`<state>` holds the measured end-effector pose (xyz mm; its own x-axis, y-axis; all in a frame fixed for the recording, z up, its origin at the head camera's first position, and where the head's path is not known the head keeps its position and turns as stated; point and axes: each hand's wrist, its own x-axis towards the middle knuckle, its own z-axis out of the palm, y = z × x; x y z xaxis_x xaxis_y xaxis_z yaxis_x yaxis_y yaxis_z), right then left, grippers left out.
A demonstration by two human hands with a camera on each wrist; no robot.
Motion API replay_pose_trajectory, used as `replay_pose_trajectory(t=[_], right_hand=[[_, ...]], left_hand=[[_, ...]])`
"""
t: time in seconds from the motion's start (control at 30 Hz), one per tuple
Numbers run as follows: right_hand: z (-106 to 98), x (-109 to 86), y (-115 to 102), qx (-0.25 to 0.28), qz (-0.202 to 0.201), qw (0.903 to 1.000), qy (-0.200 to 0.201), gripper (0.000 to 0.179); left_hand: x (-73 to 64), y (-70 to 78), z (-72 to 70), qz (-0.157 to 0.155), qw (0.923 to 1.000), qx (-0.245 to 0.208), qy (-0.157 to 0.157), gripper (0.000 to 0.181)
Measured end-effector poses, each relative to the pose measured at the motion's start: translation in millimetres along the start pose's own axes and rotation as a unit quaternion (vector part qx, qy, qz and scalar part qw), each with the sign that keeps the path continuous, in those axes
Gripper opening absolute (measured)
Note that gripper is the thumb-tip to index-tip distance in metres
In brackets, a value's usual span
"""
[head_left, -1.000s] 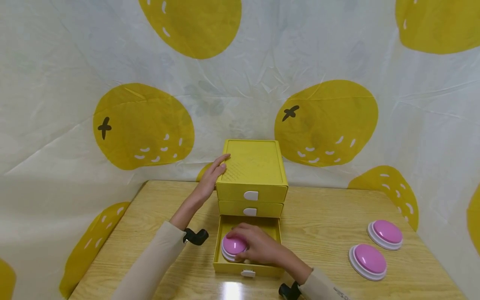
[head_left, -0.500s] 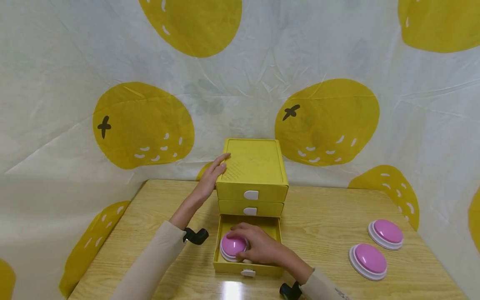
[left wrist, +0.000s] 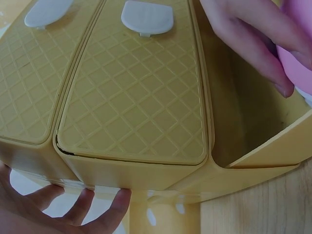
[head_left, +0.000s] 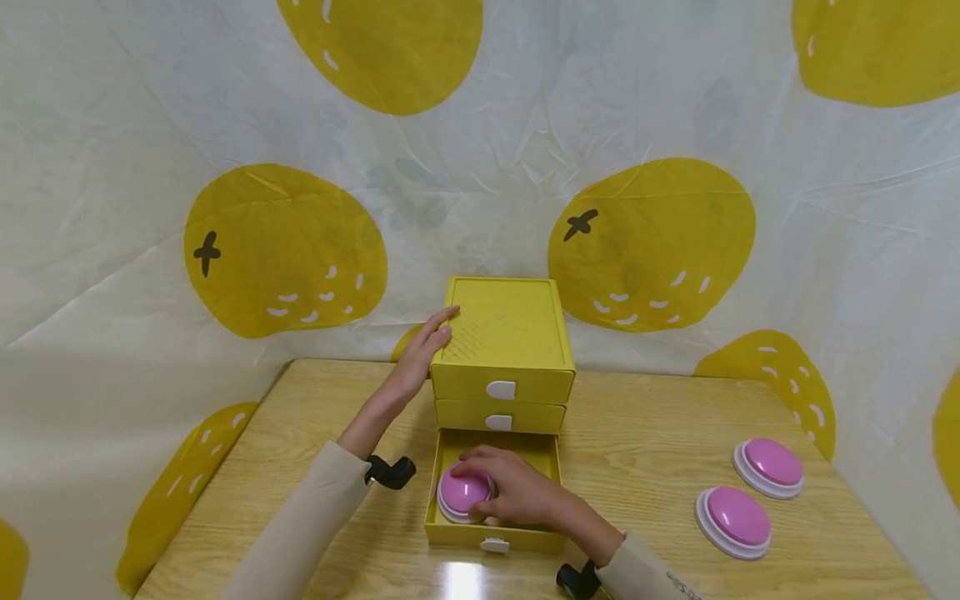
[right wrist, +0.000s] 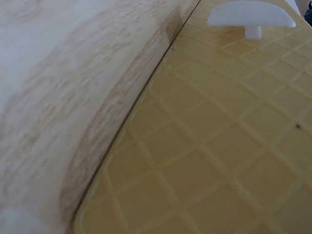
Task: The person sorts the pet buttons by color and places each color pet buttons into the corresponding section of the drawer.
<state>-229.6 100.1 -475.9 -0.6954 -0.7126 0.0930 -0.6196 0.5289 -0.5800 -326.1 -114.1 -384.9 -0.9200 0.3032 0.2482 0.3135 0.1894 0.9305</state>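
In the head view, a yellow drawer cabinet (head_left: 504, 325) with white handles stands on the table, its bottom drawer (head_left: 551, 467) pulled out. My left hand (head_left: 417, 357) rests against the cabinet's left side, thumb and a finger over the top edge; its fingers (left wrist: 115, 214) show along that side in the left wrist view. My right hand (head_left: 517, 492) reaches into the drawer and holds a pink dome push button (head_left: 462, 492) with a white base, at the drawer's left. Only the drawer front (right wrist: 204, 161) and its handle (right wrist: 251, 14) show in the right wrist view.
Two more pink push buttons, one nearer (head_left: 738, 517) and one farther (head_left: 774, 462), lie on the wooden table (head_left: 637, 442) to the right. A fruit-patterned cloth (head_left: 465, 200) hangs behind the table. The upper two drawers are closed.
The push button has shifted slightly left inside the drawer with my right hand on it. My left hand stays at the cabinet's side.
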Motion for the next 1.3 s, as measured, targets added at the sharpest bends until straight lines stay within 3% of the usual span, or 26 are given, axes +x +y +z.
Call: replay_pose_trajectory(t=[0.23,0.47,0.63,0.83,1.0,1.3], right_hand=[[-3.3,-5.2,-0.6,-0.008,0.007,0.9999,0.011,0.055],[-20.4,-23.8,4.1,0.007,-0.015,0.9985,0.053,0.046],[-42.8,-44.9,11.5,0.024,-0.035,0.9941,0.100,0.041],[-70.4,-75.4,26.5,0.017,-0.048,0.9823,0.180,0.040],[-94.2,-102.1,44.6,0.021,-0.013,0.9727,0.231,0.042],[-134.9,-159.9,88.5,0.007,0.124,0.9513,0.282,0.040]], left_hand=[[1.0,-0.1,1.5,-0.006,0.9999,-0.013,-0.001,0.051],[1.8,-2.3,1.7,-0.005,1.0000,-0.003,-0.001,0.051],[0.9,-2.4,1.4,-0.013,0.9998,-0.012,-0.005,0.053],[0.3,-2.1,0.3,-0.013,0.9998,-0.016,-0.006,0.053],[0.2,-2.6,-0.4,-0.009,0.9998,-0.015,-0.004,0.053],[0.4,-2.7,0.7,-0.003,1.0000,-0.009,-0.002,0.052]])
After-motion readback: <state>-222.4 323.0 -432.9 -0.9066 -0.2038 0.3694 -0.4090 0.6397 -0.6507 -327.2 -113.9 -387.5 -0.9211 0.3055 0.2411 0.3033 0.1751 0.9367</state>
